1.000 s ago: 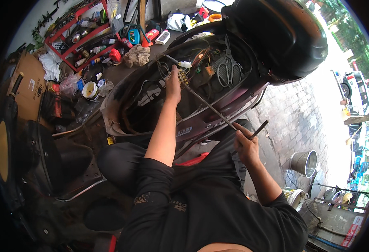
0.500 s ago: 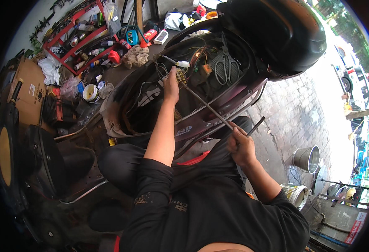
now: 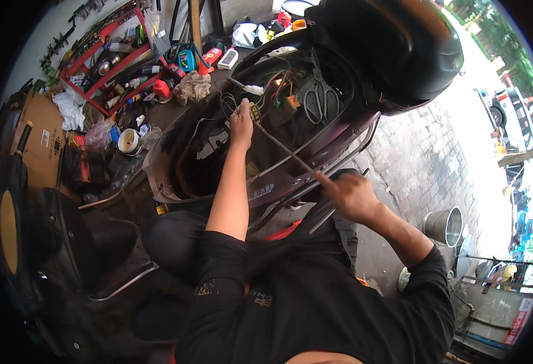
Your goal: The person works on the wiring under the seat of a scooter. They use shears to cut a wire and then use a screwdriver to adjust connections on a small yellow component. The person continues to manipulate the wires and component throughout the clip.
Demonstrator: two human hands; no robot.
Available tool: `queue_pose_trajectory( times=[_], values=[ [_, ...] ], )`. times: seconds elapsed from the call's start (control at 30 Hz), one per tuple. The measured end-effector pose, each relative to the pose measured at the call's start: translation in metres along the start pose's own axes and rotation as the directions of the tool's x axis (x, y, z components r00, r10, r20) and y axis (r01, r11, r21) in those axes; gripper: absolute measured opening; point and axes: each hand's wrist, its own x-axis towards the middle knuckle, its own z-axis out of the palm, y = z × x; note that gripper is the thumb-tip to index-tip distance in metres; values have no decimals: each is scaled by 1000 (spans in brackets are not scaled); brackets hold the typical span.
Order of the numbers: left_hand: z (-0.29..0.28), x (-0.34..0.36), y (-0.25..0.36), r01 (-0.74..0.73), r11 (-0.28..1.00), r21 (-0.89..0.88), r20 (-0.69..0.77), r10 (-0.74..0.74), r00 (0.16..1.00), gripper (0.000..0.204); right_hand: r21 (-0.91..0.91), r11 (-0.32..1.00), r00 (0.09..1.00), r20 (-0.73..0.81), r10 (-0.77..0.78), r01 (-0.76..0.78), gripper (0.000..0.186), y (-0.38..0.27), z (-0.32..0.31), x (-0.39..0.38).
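Reaching into the opened body of a dark maroon scooter (image 3: 345, 138), my left hand (image 3: 240, 127) pinches a small brass-coloured terminal block (image 3: 255, 113). My right hand (image 3: 356, 197) is wrapped round the crossbar of a long T-handle screwdriver (image 3: 286, 149). Its thin shaft runs up to the block; the exact contact at the tip is too small to make out. Close by lie a white plug connector (image 3: 253, 90), loose coloured wires (image 3: 283, 77) and an orange electrical part (image 3: 292, 102). Large scissors (image 3: 321, 102) rest inside the scooter body.
A black rounded seat or cover (image 3: 394, 51) rises at the far right of the scooter. Back left stands a red rack (image 3: 99, 97) crowded with bottles, beside a white tub (image 3: 130, 142). A metal bucket (image 3: 442, 226) is on the paving at right. Another scooter (image 3: 66, 236) stands left.
My right hand has turned over on the T-handle, and the crossbar has rotated with it. The left hand still holds the terminal block; the whole view has shifted slightly.
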Motion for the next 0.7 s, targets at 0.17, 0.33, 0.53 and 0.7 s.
queue_pose_trajectory(
  times=[0.17,0.33,0.53,0.7],
  values=[
    [26,-23,11,-51,994,-94,-58,46,997,50,801,510,807,-58,588,-313,43,-19,29,-26],
    [15,-16,6,-103,994,35,-69,105,992,47,785,497,784,-24,620,-370,42,-60,37,-27],
    [16,-12,11,100,960,-260,-28,-111,993,38,901,251,724,93,684,-353,39,-65,39,-37],
    [11,-5,-2,137,930,-340,-17,-152,988,39,953,-184,581,294,759,-242,39,-69,49,-31]
  ],
)
